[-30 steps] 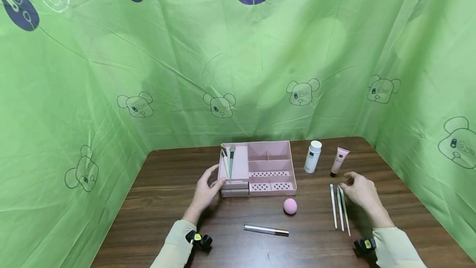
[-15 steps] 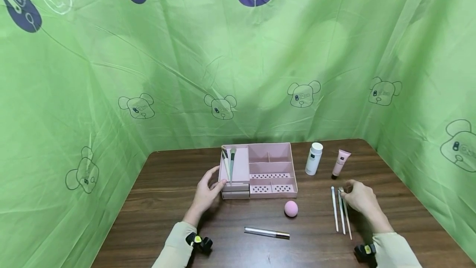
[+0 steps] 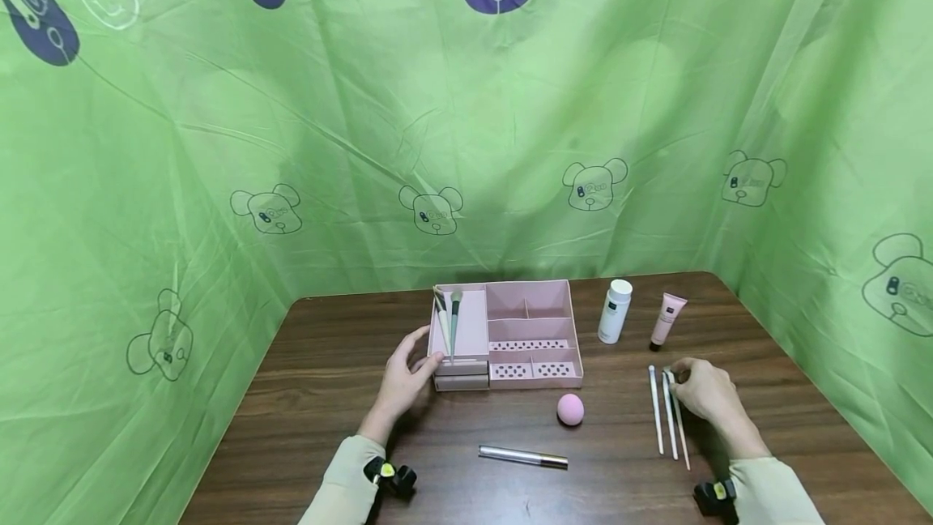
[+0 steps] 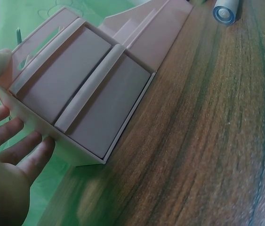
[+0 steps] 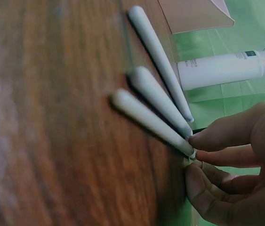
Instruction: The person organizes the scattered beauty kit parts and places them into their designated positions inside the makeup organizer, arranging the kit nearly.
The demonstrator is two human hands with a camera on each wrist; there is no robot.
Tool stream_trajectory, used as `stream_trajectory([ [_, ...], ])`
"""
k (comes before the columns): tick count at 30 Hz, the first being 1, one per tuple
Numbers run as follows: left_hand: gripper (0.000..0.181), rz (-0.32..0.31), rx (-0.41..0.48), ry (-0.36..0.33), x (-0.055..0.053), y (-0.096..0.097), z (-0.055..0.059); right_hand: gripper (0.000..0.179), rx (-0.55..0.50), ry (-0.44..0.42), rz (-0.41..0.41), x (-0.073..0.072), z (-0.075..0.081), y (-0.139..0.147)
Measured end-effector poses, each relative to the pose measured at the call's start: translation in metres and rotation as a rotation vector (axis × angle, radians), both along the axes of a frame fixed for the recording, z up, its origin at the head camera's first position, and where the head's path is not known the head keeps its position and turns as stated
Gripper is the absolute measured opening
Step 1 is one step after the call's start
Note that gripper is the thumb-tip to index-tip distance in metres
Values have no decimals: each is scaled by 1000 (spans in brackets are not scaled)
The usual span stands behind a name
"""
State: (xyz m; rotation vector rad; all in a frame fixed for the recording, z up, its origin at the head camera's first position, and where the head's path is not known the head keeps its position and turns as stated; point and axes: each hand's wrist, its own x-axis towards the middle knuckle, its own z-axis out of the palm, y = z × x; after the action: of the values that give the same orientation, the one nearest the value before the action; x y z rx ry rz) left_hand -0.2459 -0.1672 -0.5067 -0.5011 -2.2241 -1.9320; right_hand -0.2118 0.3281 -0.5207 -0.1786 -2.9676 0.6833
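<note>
A pink makeup organizer (image 3: pixel 472 321) stands at the back middle of the table, with two makeup brushes (image 3: pixel 454 322) lying on its left top. My left hand (image 3: pixel 402 375) holds its front left corner, thumb over the rim and fingers against the side wall (image 4: pixel 47 129). On the right, three slim pale-handled brushes lie side by side, their handles towards me. My right hand (image 3: pixel 705 390) pinches the far end of the rightmost brush (image 5: pixel 151 121); its tip is hidden by my fingers. The middle brush (image 5: pixel 158 99) lies against my fingertips, and the left brush (image 5: pixel 160 61) lies apart.
Behind the brushes stand a white bottle (image 3: pixel 615 312) and a pink tube (image 3: pixel 666 321) on its dark cap. A pink ball-shaped sponge (image 3: pixel 570 409) sits before the organizer. Nearer me lies a silver tube (image 3: pixel 521 456). Green cloth (image 3: pixel 466 144) walls surround the table.
My right hand has come slightly nearer to me, its fingers closing at the far ends of the brushes. My left hand keeps its place on the organizer.
</note>
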Motion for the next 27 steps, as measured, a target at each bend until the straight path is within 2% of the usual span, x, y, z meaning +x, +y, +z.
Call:
stream_trajectory([
  [16, 58, 1, -12, 6, -1, -1, 1, 33, 39, -21, 28, -6, 0, 1],
  [27, 58, -4, -7, 0, 0, -1, -1, 34, 14, -19, 9, -1, 2, 1],
])
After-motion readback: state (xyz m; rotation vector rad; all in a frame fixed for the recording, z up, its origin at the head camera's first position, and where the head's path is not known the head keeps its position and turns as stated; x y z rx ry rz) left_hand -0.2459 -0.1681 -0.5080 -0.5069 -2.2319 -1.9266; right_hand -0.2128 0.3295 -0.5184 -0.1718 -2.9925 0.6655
